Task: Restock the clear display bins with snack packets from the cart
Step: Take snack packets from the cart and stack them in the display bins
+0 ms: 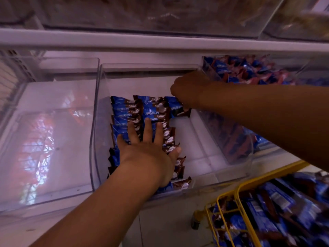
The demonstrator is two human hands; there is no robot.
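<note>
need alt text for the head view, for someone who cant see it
Seen from above, a left hand presses flat on rows of blue-and-brown snack packets in the middle clear bin, while the right hand sets a packet at the back. The left bin holds nothing visible; a yellow cart of packets stands at lower right.

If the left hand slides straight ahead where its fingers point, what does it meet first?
The left hand lies flat on the rows of blue packets. Going on, it stays over packets, then bare bin floor, and probably the clear back wall; depth is unclear.
</note>
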